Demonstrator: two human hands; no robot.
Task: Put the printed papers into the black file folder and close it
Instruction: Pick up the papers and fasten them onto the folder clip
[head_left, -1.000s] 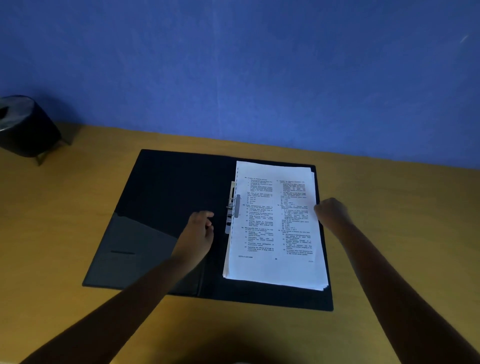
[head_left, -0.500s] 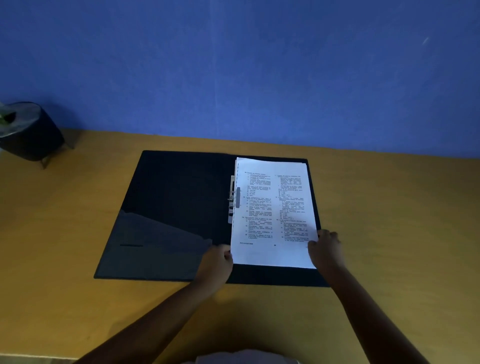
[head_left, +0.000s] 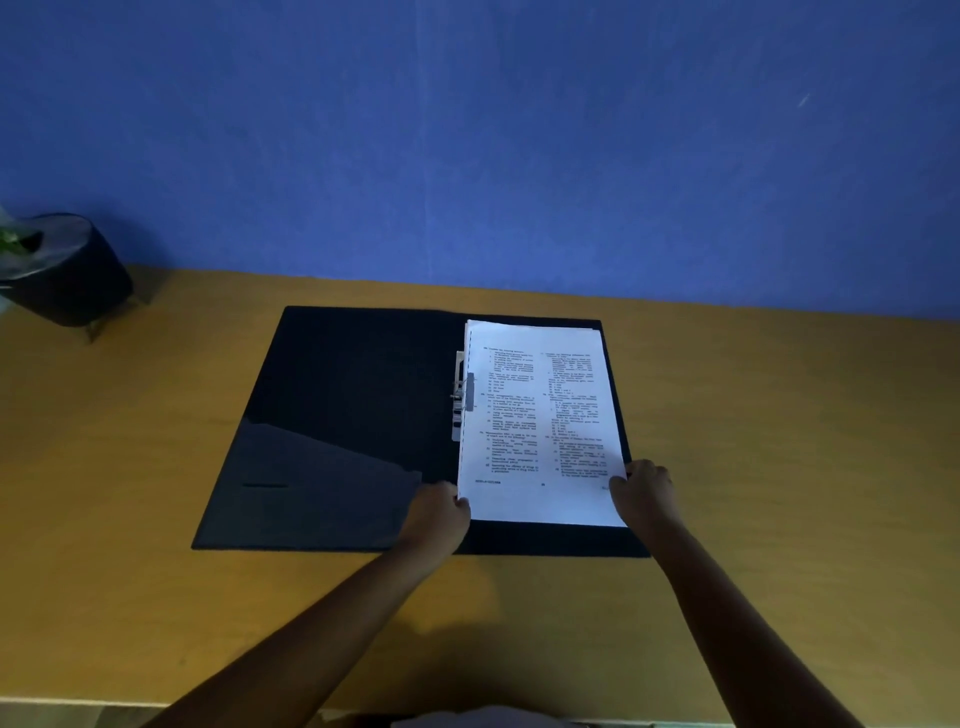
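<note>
both arms stretched out; my left hand (head_left: 439, 512) and right hand (head_left: 644, 491) have fingers pinching the printed papers' (head_left: 540, 421) near corners, on the open black file folder (head_left: 353, 415)

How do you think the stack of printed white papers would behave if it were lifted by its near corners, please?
The stack of printed white papers would probably sag, being thin sheets. Its far edges look slightly fanned, so loose sheets may slide apart. Both hands, left and right, sit at the near corners, so the far end on the open black file folder would likely droop.
</note>
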